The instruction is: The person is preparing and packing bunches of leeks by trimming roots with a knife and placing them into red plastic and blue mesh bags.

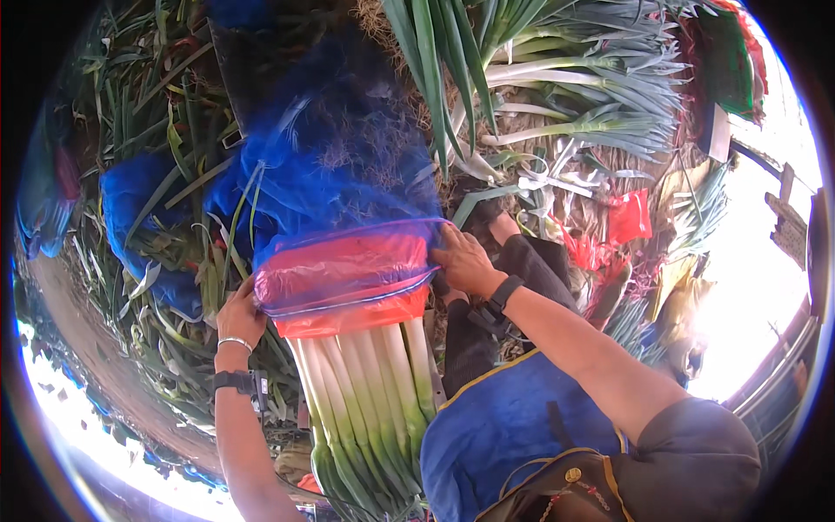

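A bundle of leeks [370, 383] lies in front of me, white stems pointing away and green parts toward me. Red plastic [348, 325] wraps its far end. The mouth of a blue mesh bag [322, 187] is drawn over that wrapped end, its rim crossing the red plastic. At the bag's left edge my left hand [241, 315] is closed on the mesh, its fingertips partly hidden. On the other side my right hand [468, 261] pinches the rim near the bundle's far right corner.
More leeks [591, 83] lie piled at the far right. Loose green leaves [130, 104] cover the left side, around another blue mesh bag [143, 204]. Red plastic scraps [628, 217] lie to the right. A blue apron [522, 418] covers my lap.
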Demonstrator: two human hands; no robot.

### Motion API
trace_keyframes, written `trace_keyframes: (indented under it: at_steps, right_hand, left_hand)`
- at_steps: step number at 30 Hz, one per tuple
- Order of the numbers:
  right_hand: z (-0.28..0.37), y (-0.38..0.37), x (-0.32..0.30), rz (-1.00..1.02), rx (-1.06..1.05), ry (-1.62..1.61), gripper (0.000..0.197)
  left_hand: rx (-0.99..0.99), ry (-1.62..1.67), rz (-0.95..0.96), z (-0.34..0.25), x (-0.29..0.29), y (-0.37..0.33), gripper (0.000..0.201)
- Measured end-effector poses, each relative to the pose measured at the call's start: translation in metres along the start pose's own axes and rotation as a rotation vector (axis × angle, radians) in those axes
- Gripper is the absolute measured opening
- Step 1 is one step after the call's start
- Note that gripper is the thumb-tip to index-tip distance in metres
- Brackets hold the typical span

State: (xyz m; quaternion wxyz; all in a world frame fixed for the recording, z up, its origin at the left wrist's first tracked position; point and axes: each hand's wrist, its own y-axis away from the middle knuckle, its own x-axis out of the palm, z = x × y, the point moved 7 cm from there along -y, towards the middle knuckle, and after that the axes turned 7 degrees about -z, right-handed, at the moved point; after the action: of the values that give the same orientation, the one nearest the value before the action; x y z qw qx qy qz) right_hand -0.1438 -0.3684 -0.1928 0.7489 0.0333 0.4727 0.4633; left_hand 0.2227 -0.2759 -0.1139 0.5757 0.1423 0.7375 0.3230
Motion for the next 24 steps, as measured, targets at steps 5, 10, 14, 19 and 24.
trace_keyframes:
  at_steps: [5,10,14,19,24]
  right_hand:
    - [-0.022,-0.017,0.059,0.171,0.045,-0.148,0.036]
    - [-0.014,-0.026,0.107,0.423,0.029,-0.204,0.038]
    - [-0.024,-0.025,0.174,0.207,-0.155,-0.473,0.032]
    - [-0.022,0.066,0.124,0.358,0.001,-0.304,0.031]
    - [0.063,0.146,0.068,0.087,-0.13,-0.474,0.044]
  left_hand:
    - [-0.105,0.006,0.169,-0.013,0.019,-0.039,0.025]
    - [-0.138,0.068,0.231,0.052,0.11,-0.048,0.021]
    - [-0.358,0.421,0.214,0.104,0.134,-0.042,0.021]
    - [-0.082,-0.045,0.386,0.005,0.095,0.02,0.03]
    - [-0.214,0.1,0.348,-0.005,0.078,0.12,0.046]
